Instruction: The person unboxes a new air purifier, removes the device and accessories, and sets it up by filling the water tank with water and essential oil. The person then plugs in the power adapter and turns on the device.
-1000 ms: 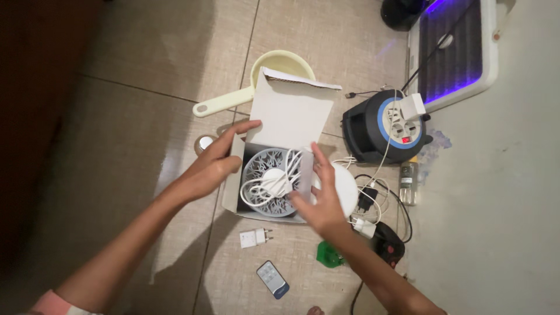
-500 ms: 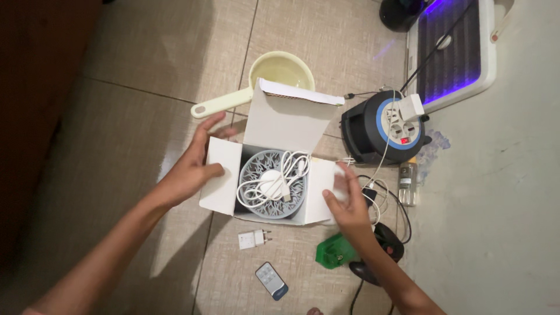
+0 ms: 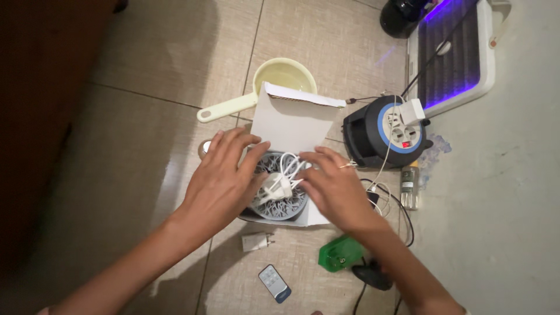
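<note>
The grip of the left hand [image 3: 224,178] is flat and open: its palm lies over the left side of the white cardboard box [image 3: 291,125], fingers spread toward the coiled white cable [image 3: 279,178], and it closes on nothing. The right hand [image 3: 332,186] is also open, with its fingers laid over the right side of the box and its fingertips beside the cable; it holds nothing that I can see.

The box stands on the tiled floor [image 3: 146,134], near the middle, with its lid flap upright. Inside it lies the grey round device with a branch-pattern grille [image 3: 280,201], and the cable rests on top of it.

As I judge it, the device and the cable are already in the box, and the side flaps and the lid are not yet closed. The small white plug adapter [image 3: 255,241] and the small remote control [image 3: 274,283] lie on the floor in front of the box.

Compared with half a second ago, both hands have moved inward from the spread side flaps, and now they cover them.
</note>
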